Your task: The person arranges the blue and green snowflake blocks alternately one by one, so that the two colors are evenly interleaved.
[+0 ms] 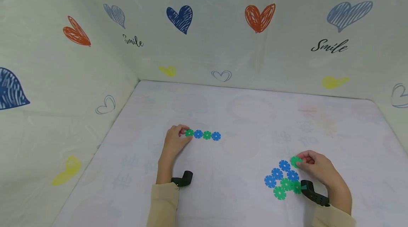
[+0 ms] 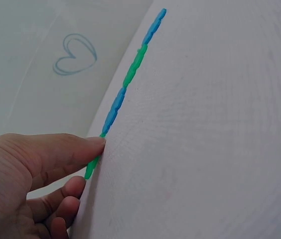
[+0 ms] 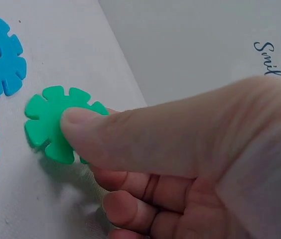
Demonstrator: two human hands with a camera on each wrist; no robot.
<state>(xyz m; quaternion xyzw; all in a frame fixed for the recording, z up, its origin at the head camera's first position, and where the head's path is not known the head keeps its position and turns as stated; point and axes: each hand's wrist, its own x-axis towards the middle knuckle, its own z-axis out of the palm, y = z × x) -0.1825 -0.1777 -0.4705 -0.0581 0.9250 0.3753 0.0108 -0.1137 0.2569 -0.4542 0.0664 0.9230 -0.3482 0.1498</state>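
1. While the left hand rests on the bench, its thumb and fingertips pinch the green end disc of a chain of four snowflake discs, green and blue by turns, lying flat in a row that runs to the right of it. The grip at the very end looks meant to keep the chain from sliding.
2. In the left wrist view the chain appears edge-on, and the thumb presses on top of the near green disc, with the other fingers curled below it.
3. The right hand is well apart, toward the near right of the bench, pinching a loose green disc between thumb and curled fingers. In the right wrist view the thumb covers the inner edge of that disc, which sits tilted just off the cloth, probably so a notch stays free.
4. Just beside this hand lies a pile of spare discs, blue and green, some touching or overlapping one another, close at hand as a supply.
5. Each wrist carries a dark camera mount above a beige sleeve.
6. White sheeting printed with hearts and the word "Smile" walls in the bench on three sides.
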